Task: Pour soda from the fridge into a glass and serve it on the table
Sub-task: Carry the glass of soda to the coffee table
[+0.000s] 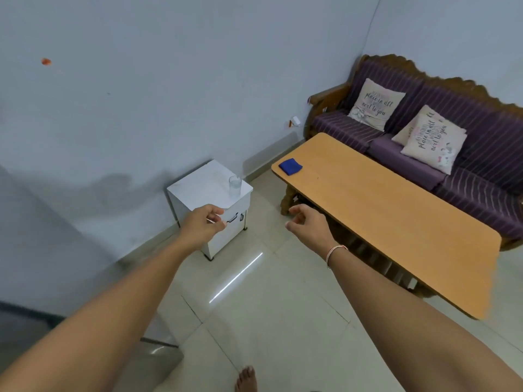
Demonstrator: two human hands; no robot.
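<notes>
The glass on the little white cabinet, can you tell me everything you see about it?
The glass is a clear, see-through tumbler with straight sides and an open round rim. It stands upright on the white top of the small cabinet, close to the right edge. It looks empty, though the picture is too soft to be sure. Only the cabinet top touches it. Both hands are lower in the picture and hold nothing.

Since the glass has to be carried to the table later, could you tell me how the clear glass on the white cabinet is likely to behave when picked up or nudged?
The glass looks empty, so probably light. It is taller than wide and stands near the edge of the white cabinet, so a sideways nudge might tip it off. Its smooth clear wall is likely slippery and breakable.
</notes>
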